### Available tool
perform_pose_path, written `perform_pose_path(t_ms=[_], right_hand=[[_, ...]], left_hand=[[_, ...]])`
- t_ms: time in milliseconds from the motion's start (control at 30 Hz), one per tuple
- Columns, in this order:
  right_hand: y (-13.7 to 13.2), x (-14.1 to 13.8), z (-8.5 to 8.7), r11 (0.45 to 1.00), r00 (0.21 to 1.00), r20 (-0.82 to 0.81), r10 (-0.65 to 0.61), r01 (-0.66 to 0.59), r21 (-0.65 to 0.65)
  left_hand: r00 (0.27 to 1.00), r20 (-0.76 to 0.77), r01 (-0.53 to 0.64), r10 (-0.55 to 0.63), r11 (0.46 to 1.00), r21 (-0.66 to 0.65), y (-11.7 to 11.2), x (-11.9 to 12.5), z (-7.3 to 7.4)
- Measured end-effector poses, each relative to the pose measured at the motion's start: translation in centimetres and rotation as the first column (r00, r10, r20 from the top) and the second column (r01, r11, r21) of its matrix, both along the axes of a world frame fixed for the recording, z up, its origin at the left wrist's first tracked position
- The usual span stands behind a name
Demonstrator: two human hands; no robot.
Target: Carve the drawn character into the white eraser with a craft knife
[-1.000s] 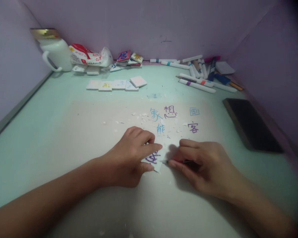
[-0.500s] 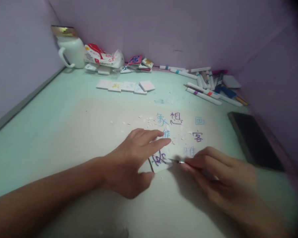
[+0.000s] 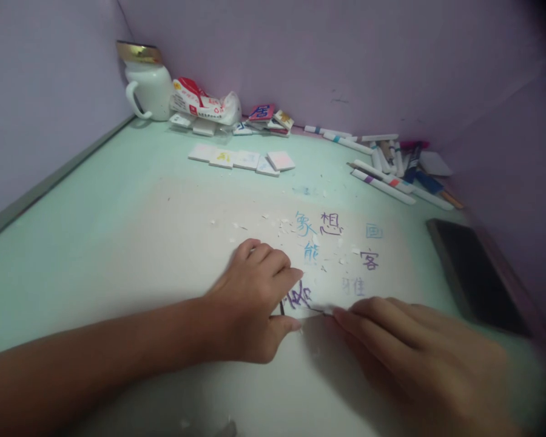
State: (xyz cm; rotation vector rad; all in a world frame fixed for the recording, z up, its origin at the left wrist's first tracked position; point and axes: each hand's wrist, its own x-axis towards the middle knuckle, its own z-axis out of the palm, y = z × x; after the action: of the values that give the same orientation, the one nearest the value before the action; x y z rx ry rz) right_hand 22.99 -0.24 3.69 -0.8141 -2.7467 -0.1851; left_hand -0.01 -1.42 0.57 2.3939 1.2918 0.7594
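Observation:
A small white tile [image 3: 309,314] bearing a purple character lies on the desk in front of me. My left hand [image 3: 261,306] grips it from the left, index finger on its far side and thumb at its near edge; the palm hides its left part. From the right, my right hand [image 3: 409,346] pinches a thin craft knife [image 3: 319,310]. Its fine tip rests at the tile's right part, beside the purple strokes, and most of the handle is hidden in my fingers. White shavings [image 3: 324,268] are scattered beyond the tile, among blue and purple characters written on the desk.
Several white tiles [image 3: 222,158] lie in a row farther back. Behind them stand a white mug [image 3: 155,91] with a gold lid, a red-and-white packet [image 3: 204,106] and a pile of coloured tiles [image 3: 261,113]. Markers [image 3: 382,185] lie back right; a dark phone-like slab [image 3: 475,273] lies right.
My left fingers have closed in on the tile, the thumb sliding right along its near edge. The knife tip has shifted lower on the tile's right side. The whole view has moved slightly.

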Motion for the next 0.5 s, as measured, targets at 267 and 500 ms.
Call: perform_pose_path(t_ms=[267,500], right_hand=[[-0.15,-0.88,0.13,0.999,0.999,0.007,-0.033,0.033,-0.001],[0.24,-0.89,0.20,0.999,0.999,-0.013,-0.032,0.033,0.007]], left_hand=[[1.000,-0.007,0.001,-0.002,1.000,-0.011,-0.05,0.09,0.13],[1.000,-0.004,0.010,-0.010,1.000,-0.027,-0.02,0.12,0.24]])
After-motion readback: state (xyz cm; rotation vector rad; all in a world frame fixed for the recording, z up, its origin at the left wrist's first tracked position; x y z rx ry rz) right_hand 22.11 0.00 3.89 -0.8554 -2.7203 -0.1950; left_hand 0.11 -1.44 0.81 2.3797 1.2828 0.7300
